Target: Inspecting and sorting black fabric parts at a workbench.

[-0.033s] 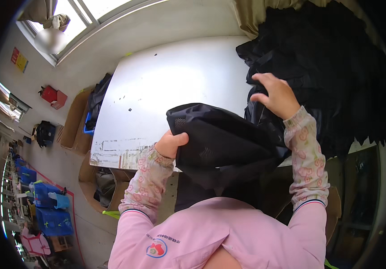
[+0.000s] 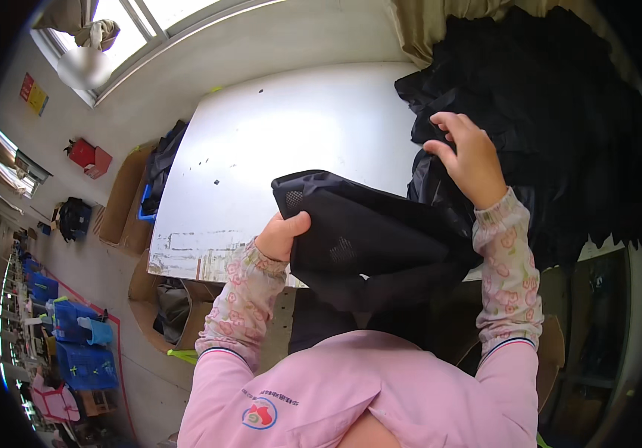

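Note:
A black fabric piece with small patches of mesh-like dots hangs over the near edge of the white table. My left hand is closed on its left end, thumb on top. Folds hide the fingers beneath. Over the right part of the table my right hand is raised, thumb and fingers apart, with nothing in it. Close behind that hand lies a large heap of black fabric pieces, and the held piece reaches toward the heap's near side.
The white table has worn marks along its near left edge. Cardboard boxes with dark cloth stand to its left, one lower down. Farther left are blue bins. A curtain hangs behind the heap.
My right hand has shifted slightly to the right, its fingers a little more curled. My left hand and the held fabric have moved slightly left.

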`<state>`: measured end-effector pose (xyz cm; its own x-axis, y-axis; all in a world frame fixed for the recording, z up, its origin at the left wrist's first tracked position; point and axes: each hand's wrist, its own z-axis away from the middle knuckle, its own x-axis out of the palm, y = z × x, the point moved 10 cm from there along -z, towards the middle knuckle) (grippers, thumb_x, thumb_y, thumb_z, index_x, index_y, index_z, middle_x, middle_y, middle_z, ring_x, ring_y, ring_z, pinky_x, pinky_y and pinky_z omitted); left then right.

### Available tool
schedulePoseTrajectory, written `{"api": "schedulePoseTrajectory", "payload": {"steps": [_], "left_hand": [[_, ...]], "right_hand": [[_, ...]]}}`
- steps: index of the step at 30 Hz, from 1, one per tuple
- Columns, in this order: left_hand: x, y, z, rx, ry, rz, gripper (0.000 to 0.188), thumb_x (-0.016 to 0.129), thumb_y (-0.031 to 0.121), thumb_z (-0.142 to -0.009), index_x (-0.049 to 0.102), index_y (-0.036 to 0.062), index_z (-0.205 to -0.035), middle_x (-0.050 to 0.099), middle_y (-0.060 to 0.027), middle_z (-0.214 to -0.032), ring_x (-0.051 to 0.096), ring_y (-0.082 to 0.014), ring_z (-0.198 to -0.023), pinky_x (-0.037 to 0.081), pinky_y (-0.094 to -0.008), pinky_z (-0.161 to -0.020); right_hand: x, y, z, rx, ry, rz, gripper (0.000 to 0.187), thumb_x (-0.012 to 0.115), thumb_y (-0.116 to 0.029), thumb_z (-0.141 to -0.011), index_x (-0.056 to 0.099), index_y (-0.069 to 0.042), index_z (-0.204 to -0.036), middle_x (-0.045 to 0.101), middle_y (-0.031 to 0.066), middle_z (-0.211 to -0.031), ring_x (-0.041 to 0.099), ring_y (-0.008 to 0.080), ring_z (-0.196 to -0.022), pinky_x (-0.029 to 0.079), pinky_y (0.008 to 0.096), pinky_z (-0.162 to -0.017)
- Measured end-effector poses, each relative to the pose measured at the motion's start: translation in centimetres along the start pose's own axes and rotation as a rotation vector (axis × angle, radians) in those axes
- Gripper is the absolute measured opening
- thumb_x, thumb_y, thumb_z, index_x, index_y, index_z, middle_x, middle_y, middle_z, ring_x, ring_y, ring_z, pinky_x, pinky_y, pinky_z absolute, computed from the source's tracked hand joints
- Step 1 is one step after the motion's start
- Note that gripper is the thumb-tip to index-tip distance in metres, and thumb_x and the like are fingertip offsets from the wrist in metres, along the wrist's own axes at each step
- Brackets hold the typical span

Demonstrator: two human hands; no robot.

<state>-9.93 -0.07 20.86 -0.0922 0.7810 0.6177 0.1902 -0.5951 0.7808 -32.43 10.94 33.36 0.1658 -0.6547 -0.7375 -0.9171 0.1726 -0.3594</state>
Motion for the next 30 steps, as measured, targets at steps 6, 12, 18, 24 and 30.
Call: {"api": "schedulePoseTrajectory", "payload": {"steps": [6, 12, 18, 24, 30], "left_hand": [[-0.8, 2.0, -1.2, 0.102, 0.186, 0.11, 0.043, 0.055, 0.036, -0.097, 0.055, 0.0014, -0.122, 0.065, -0.0107, -0.113, 0.065, -0.0207, -0.099, 0.054, -0.0349, -0.085], [-3.5, 5.2, 0.1, 0.118, 0.202, 0.077, 0.056, 0.04, 0.048, -0.101, 0.054, -0.0007, -0.124, 0.064, -0.0133, -0.117, 0.064, -0.0242, -0.103, 0.052, -0.036, -0.092], [-3.4, 6.7, -1.2, 0.233, 0.151, 0.2, 0.057, 0.038, 0.05, -0.101, 0.058, -0.0015, -0.116, 0.067, -0.0139, -0.109, 0.065, -0.0236, -0.098, 0.053, -0.0351, -0.089], [0.6, 7.1, -2.7, 0.265, 0.274, 0.061, 0.047, 0.042, 0.046, -0.101, 0.061, 0.0024, -0.106, 0.067, -0.0077, -0.097, 0.065, -0.0167, -0.086, 0.053, -0.0299, -0.077], [-2.8, 11.5, -0.6, 0.439, 0.298, -0.044, 0.023, 0.051, 0.018, -0.1, 0.062, -0.0013, -0.101, 0.068, -0.0101, -0.091, 0.067, -0.0168, -0.08, 0.056, -0.029, -0.076]], "right_hand": [[2.5, -13.1, 3.7, -0.344, -0.064, -0.396, 0.027, 0.071, -0.012, -0.082, 0.061, -0.002, -0.105, 0.066, 0.0152, -0.092, 0.065, 0.0346, -0.08, 0.052, 0.0341, -0.072], [1.5, -3.9, 0.3, 0.094, -0.147, -0.567, 0.009, 0.058, -0.003, -0.092, 0.064, -0.002, -0.098, 0.067, 0.0075, -0.074, 0.064, 0.0107, -0.069, 0.048, 0.0223, -0.061], [-1.4, -9.0, 0.4, 0.046, -0.002, -0.702, 0.012, 0.064, -0.006, -0.09, 0.062, -0.002, -0.101, 0.066, 0.009, -0.073, 0.064, 0.0123, -0.065, 0.048, 0.0232, -0.059], [4.6, -12.9, 1.7, -0.096, -0.054, -0.526, 0.033, 0.071, -0.013, -0.081, 0.058, -0.001, -0.109, 0.066, 0.0166, -0.091, 0.065, 0.0348, -0.085, 0.051, 0.0378, -0.074], [4.9, -12.4, 0.6, -0.175, -0.312, -0.738, 0.02, 0.065, -0.009, -0.088, 0.061, 0.004, -0.104, 0.065, 0.0142, -0.084, 0.062, 0.023, -0.074, 0.048, 0.0302, -0.069]]}}
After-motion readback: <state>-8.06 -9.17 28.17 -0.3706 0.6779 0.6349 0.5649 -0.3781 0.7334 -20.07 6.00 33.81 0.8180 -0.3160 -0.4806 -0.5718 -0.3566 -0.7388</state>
